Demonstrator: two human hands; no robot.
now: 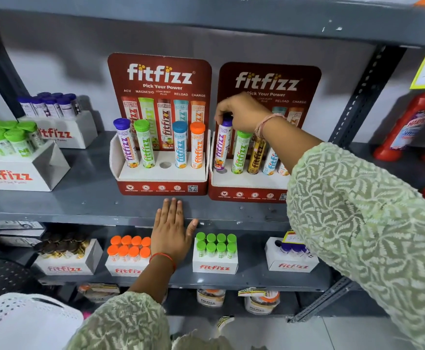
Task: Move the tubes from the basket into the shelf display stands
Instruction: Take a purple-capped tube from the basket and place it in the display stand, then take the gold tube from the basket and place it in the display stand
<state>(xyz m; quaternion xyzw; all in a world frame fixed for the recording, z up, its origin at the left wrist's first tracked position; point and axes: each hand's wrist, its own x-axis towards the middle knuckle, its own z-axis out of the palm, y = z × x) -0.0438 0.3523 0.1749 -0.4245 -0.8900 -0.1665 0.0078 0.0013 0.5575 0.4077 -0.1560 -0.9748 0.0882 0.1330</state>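
Two red fitfizz display stands sit side by side on the grey shelf. The left stand (156, 176) holds purple, green, blue and orange-capped tubes, and its middle hole (165, 164) is bare. My right hand (241, 112) grips the cap of a purple-capped tube (222, 147) whose base sits at the leftmost hole of the right stand (244, 184). Beside it stand a green tube (240, 152), a gold tube (256, 155) and two more partly hidden by my forearm. My left hand (172, 228) lies flat on the shelf's front edge, holding nothing. A white perforated basket (24, 319) shows at bottom left.
White fitfizz boxes with green-capped (7, 140) and purple-capped tubes (49, 103) stand on the left of the shelf. Red bottles (411, 127) stand at the far right. The lower shelf carries boxes of orange (128, 248), green (216, 245) and purple tubes (292, 248).
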